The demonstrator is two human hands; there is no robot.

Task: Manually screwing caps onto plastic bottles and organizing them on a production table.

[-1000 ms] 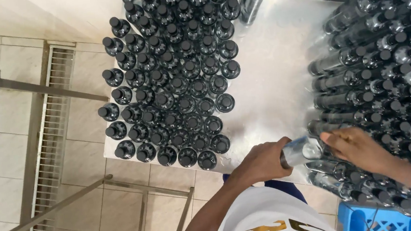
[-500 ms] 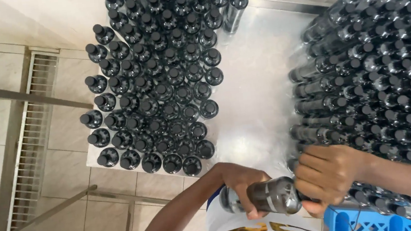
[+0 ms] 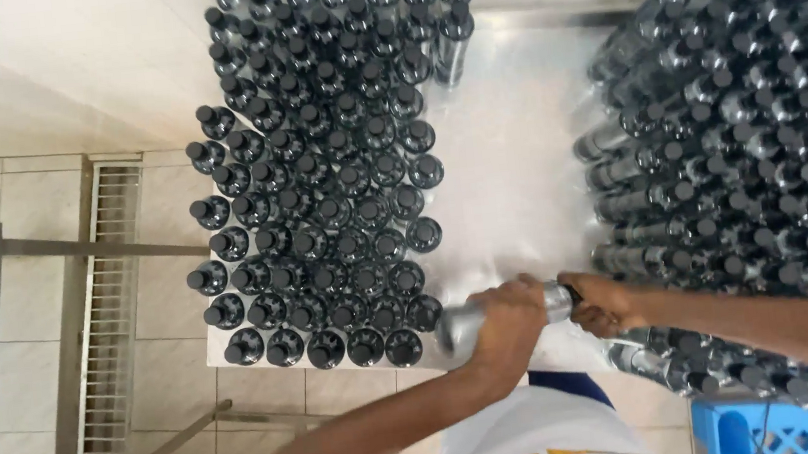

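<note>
Bottle [image 3: 472,321]: lower centre, lying sideways over table [image 3: 516,157] | left hand [image 3: 507,321]: wrapped around its body | right hand [image 3: 601,302]: pinching its cap end | upright bottles [image 3: 319,166]: centre-left block | stacked bottles [image 3: 739,116]: right | blue crate [image 3: 789,427]: lower right

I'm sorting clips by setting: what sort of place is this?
Likely a small bottling workshop: massed upright capped bottles on a white table, stacked bottles alongside, tiled floor with a drain grate.

clear lane between standing bottles [image 3: 320,176], seemingly stacked bottles [image 3: 739,116]
</note>
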